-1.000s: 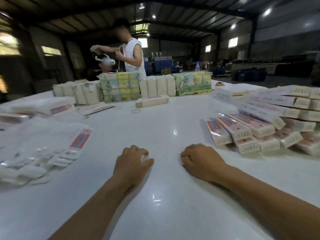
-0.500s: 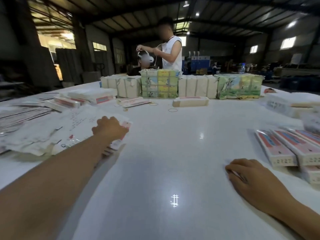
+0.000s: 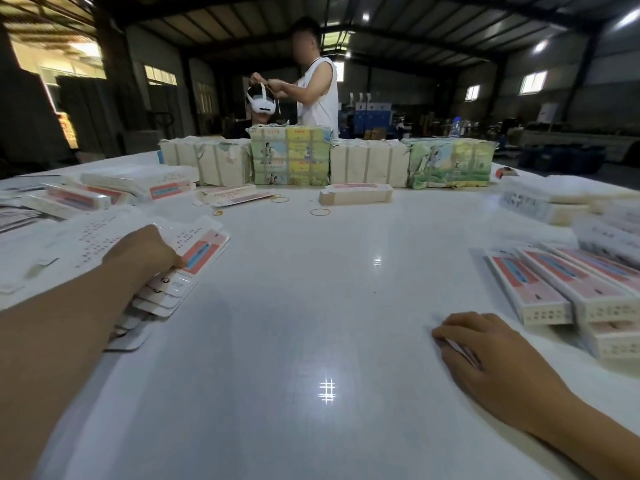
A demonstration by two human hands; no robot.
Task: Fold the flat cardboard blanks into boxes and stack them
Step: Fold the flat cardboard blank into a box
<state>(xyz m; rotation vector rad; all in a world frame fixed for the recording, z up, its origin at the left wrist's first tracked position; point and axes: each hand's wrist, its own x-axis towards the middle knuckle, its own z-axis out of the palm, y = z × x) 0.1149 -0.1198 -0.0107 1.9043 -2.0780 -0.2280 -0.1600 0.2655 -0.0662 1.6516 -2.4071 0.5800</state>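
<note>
Left hand (image 3: 143, 251) outstretched; right hand (image 3: 491, 358) palm-down, fingers curled.

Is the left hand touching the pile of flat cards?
Touching. The head view shows the left hand resting on the fanned pile of flat blanks, its fingers pressed onto the top one with no gap showing.

bare table (image 3: 311, 341) centre, blanks (image 3: 194, 268) left, boxes (image 3: 568, 296) right
</note>
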